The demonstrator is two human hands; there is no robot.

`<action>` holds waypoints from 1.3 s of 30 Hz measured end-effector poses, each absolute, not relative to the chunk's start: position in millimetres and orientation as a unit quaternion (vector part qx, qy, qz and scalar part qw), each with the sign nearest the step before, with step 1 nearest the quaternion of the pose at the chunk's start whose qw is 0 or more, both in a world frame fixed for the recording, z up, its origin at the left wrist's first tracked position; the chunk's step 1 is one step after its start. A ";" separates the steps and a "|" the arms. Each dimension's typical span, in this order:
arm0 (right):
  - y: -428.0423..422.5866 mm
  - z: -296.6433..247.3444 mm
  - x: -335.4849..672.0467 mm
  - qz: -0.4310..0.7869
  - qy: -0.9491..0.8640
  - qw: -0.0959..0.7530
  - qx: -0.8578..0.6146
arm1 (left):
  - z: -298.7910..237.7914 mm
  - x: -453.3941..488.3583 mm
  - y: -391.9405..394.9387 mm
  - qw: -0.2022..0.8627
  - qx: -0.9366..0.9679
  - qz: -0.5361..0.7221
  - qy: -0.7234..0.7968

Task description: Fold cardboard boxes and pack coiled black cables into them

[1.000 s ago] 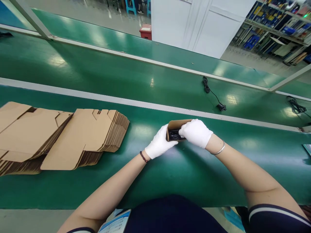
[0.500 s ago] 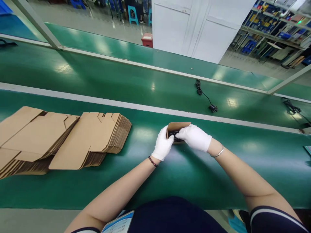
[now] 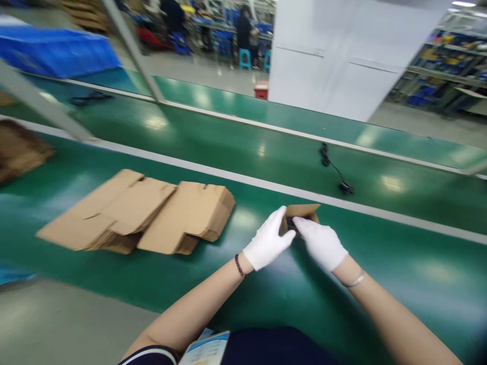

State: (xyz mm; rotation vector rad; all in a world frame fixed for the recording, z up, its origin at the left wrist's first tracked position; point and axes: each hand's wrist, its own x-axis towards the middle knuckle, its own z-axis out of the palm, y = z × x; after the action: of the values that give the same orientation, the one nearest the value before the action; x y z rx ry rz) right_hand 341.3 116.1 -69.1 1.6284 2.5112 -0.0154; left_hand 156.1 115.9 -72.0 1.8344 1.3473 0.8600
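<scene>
A small brown cardboard box [image 3: 302, 211] stands on the green table [image 3: 266, 284], its open side facing me with something black inside. My left hand [image 3: 268, 241], in a white glove, grips the box's left side. The gloved fingers of my right hand [image 3: 321, 242] are curled on the box's front opening and right side. A stack of flat brown box blanks [image 3: 148, 213] lies to the left on the same table.
A black cable with a plug [image 3: 335, 170] lies on the green conveyor belt beyond a white rail. More cardboard [image 3: 19, 149] sits at the far left. A white cabinet [image 3: 342, 61] and people at benches are in the background. The picture is motion-blurred.
The view has swung left and up, so the box and hands sit further right and lower. Both hands stay on the box; the right fingers have shifted lower across its opening.
</scene>
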 end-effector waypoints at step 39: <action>160.9 -40.5 327.9 -0.351 0.508 -0.610 0.496 | -8.1 153.5 155.2 0.422 0.632 0.446 0.473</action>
State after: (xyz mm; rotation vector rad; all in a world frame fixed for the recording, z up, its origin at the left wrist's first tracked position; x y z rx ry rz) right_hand 327.9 160.9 -40.5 2.7893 2.8582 -1.9719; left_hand 153.5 155.2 -8.1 1.5823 1.1856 1.1160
